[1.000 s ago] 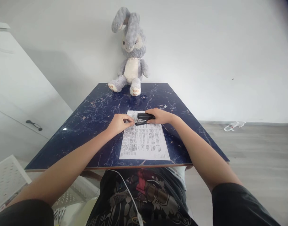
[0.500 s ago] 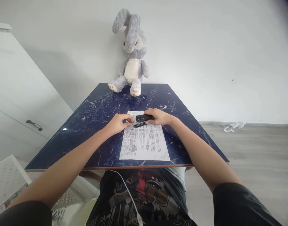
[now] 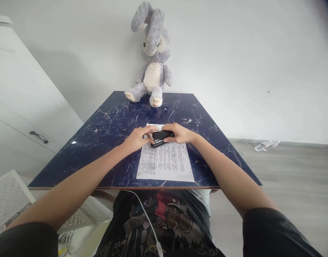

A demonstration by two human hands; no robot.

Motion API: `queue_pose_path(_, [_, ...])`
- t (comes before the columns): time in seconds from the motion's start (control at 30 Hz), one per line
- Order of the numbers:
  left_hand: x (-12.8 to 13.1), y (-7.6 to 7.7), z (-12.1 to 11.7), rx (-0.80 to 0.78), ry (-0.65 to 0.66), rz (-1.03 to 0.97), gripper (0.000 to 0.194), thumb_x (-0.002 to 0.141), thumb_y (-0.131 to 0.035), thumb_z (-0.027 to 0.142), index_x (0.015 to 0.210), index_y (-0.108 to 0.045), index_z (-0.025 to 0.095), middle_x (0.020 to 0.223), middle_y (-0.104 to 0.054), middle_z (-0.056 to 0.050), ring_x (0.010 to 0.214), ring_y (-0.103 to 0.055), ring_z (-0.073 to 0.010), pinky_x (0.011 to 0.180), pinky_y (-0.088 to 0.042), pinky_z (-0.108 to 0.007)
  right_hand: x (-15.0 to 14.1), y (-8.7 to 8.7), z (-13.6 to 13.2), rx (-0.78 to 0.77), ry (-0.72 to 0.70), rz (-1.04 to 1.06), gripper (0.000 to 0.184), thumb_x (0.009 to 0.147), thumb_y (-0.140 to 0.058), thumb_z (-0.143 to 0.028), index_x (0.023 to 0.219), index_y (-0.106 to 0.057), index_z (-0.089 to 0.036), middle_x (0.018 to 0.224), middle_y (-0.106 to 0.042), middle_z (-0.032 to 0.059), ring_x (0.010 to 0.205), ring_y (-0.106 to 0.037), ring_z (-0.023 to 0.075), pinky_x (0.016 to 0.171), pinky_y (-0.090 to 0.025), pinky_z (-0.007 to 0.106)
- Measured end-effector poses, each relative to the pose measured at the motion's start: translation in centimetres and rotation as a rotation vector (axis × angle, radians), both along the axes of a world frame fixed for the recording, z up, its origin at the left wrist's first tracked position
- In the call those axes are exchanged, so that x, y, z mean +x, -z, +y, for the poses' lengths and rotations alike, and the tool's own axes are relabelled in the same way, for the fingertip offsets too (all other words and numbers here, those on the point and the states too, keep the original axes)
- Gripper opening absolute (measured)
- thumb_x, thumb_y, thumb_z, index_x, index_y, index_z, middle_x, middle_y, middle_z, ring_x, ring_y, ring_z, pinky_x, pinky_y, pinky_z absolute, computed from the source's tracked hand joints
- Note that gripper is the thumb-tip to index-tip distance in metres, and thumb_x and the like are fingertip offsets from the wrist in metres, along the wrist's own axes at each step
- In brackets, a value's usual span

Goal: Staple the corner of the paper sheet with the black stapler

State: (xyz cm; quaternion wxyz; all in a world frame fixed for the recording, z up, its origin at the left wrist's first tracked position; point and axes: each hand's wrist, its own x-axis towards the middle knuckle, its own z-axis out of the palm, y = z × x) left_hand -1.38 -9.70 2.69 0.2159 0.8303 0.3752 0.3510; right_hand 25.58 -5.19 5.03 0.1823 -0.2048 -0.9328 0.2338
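A black stapler (image 3: 161,136) is held low over the upper part of a printed sheet of paper (image 3: 168,165) on the dark blue marbled table (image 3: 110,125). My right hand (image 3: 180,133) wraps round its right end, fingers over the top and thumb along the near side. At the stapler's left end, the thumb and fingers of my left hand (image 3: 136,139) close in on it from both sides. A shiny metal strip shows between the stapler's upper and lower arms, near my left thumb. Part of the sheet's top is hidden by the hands.
A grey plush rabbit (image 3: 153,71) sits at the table's far edge against the wall. A small white scrap (image 3: 190,120) lies right of centre. White cabinet (image 3: 24,107) stands left, with a perforated white rack (image 3: 11,200) below it. Clear plastic (image 3: 266,145) lies on the floor.
The metal tray that stuck out of the stapler's left end has slid in between its arms. My left fingers have moved right, onto that end. The view has tilted slightly.
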Motion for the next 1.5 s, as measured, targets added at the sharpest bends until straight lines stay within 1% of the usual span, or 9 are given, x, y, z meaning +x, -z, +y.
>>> queue_pose_path(0.37, [0.6, 0.1, 0.0, 0.055, -0.086, -0.059, 0.03, 0.089, -0.076, 0.021, 0.118, -0.07, 0.026, 0.093, -0.078, -0.001, 0.089, -0.075, -0.0206, 0.086, -0.058, -0.033, 0.1, -0.4, 0.0, 0.005, 0.075, 0.085, 0.032, 0.091, -0.07, -0.049, 0.097, -0.06, -0.018, 0.088, -0.063, 0.0039, 0.079, -0.054, 0.0177, 0.072, -0.037, 0.03])
queue_pose_path(0.5, [1.3, -0.2, -0.1, 0.141, -0.084, -0.005, 0.026, 0.102, -0.066, 0.035, 0.124, -0.068, 0.023, 0.114, -0.077, -0.009, 0.107, -0.073, -0.0245, 0.098, -0.056, -0.039, 3.2, -2.1, 0.9, 0.031, 0.19, 0.03, 0.032, 0.091, -0.07, -0.049, 0.095, -0.062, -0.018, 0.085, -0.064, 0.0024, 0.075, -0.053, 0.0167, 0.069, -0.035, 0.03])
queue_pose_path(0.57, [1.5, 0.1, -0.2, 0.124, 0.026, 0.136, 0.038, 0.105, -0.061, 0.043, 0.138, -0.064, 0.024, 0.14, -0.069, -0.012, 0.13, -0.064, -0.0287, 0.113, -0.049, -0.045, 5.5, -2.8, 1.6, 0.033, 0.277, -0.032, 0.031, 0.09, -0.07, -0.05, 0.091, -0.062, -0.019, 0.08, -0.062, 0.0012, 0.071, -0.052, 0.0163, 0.067, -0.033, 0.031])
queue_pose_path(0.7, [1.3, 1.2, -0.1, 0.014, 0.253, 0.516, 0.069, 0.105, -0.051, 0.065, 0.166, -0.039, 0.034, 0.177, -0.027, -0.004, 0.163, -0.025, -0.0343, 0.134, -0.018, -0.053, 9.6, -2.6, 3.2, -0.009, 0.418, -0.178, 0.031, 0.085, -0.073, -0.05, 0.088, -0.066, -0.02, 0.078, -0.064, 0.0018, 0.07, -0.054, 0.0176, 0.066, -0.033, 0.032])
queue_pose_path(0.77, [0.9, 1.4, 0.1, -0.026, 0.227, 0.615, 0.072, 0.107, -0.041, 0.069, 0.17, -0.031, 0.036, 0.179, -0.017, 0.0, 0.166, -0.015, -0.0346, 0.135, -0.008, -0.054, 11.0, -2.2, 3.9, -0.03, 0.466, -0.207, 0.031, 0.083, -0.074, -0.05, 0.089, -0.069, -0.02, 0.08, -0.067, 0.0024, 0.072, -0.056, 0.0189, 0.067, -0.033, 0.032])
queue_pose_path(0.87, [-0.1, 1.4, 0.6, -0.065, 0.103, 0.645, 0.074, 0.107, -0.036, 0.071, 0.171, -0.029, 0.034, 0.18, -0.016, -0.003, 0.166, -0.014, -0.0358, 0.134, -0.007, -0.057, 12.2, -1.6, 4.3, -0.03, 0.523, -0.208, 0.031, 0.082, -0.073, -0.05, 0.091, -0.071, -0.02, 0.081, -0.068, 0.0029, 0.074, -0.058, 0.0204, 0.068, -0.035, 0.033])
queue_pose_path(1.0, [-1.0, 1.3, 0.8, -0.088, 0.043, 0.654, 0.075, 0.107, -0.037, 0.07, 0.17, -0.031, 0.03, 0.179, -0.017, -0.007, 0.166, -0.014, -0.0366, 0.133, -0.008, -0.059, 12.0, -1.6, 4.1, -0.032, 0.515, -0.227, 0.031, 0.082, -0.072, -0.048, 0.093, -0.073, -0.019, 0.083, -0.069, 0.0035, 0.074, -0.059, 0.0211, 0.07, -0.037, 0.034])
queue_pose_path(1.27, [-0.5, 0.8, 0.3, -0.094, 0.086, 0.676, 0.068, 0.107, -0.04, 0.062, 0.168, -0.033, 0.032, 0.179, -0.018, -0.006, 0.165, -0.014, -0.0375, 0.131, -0.009, -0.063, 7.9, -1.8, 2.8, -0.072, 0.344, -0.224, 0.023, 0.083, -0.073, -0.042, 0.091, -0.069, -0.02, 0.083, -0.068, 0.002, 0.075, -0.058, 0.0188, 0.07, -0.039, 0.033])
queue_pose_path(1.5, [-0.6, 0.9, 0.3, -0.046, 0.114, 0.642, 0.064, 0.105, -0.048, 0.059, 0.163, -0.043, 0.031, 0.176, -0.029, -0.009, 0.163, -0.023, -0.0379, 0.13, -0.013, -0.065, 7.9, -1.3, 3.0, -0.016, 0.376, -0.212, 0.03, 0.086, -0.072, -0.048, 0.091, -0.07, -0.019, 0.082, -0.067, 0.0015, 0.073, -0.056, 0.018, 0.069, -0.037, 0.033])
